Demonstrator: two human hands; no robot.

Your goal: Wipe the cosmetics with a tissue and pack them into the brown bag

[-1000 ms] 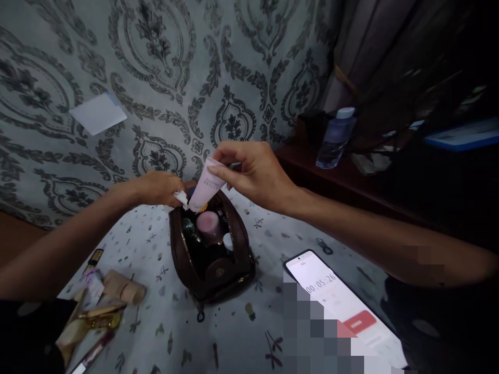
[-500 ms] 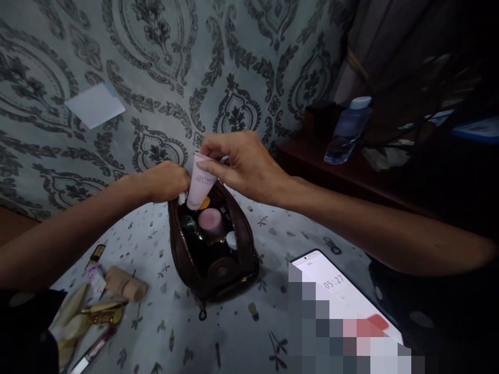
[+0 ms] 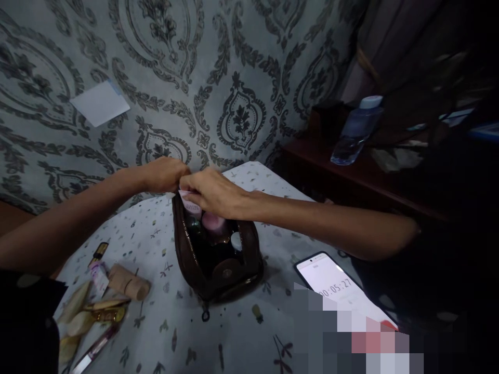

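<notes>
A dark brown zippered cosmetic bag (image 3: 218, 283) stands open on the patterned cloth. My right hand (image 3: 214, 192) grips a pale pink squeeze tube (image 3: 191, 206), which is down inside the bag's far left end. Just beside it, my left hand (image 3: 166, 174) is closed at the bag's far rim; a bit of something white shows under it, and what its fingers hold is hidden. Within the bag lie a pink round container (image 3: 213, 222), a white cap (image 3: 236, 240) and a dark greenish item (image 3: 195, 225).
Left of the bag lie a beige tube (image 3: 128, 282), a small pink-and-white tube (image 3: 99, 277) and other cosmetics. A phone (image 3: 335, 291) showing a timer lies at right, partly pixelated. A water bottle (image 3: 356, 132) stands on the dark red surface (image 3: 304, 156). Patterned wallpaper rises behind.
My right hand has moved down and left, lowering the pink tube from above the opening into the bag. My left hand stays at the far rim. The view has shifted slightly.
</notes>
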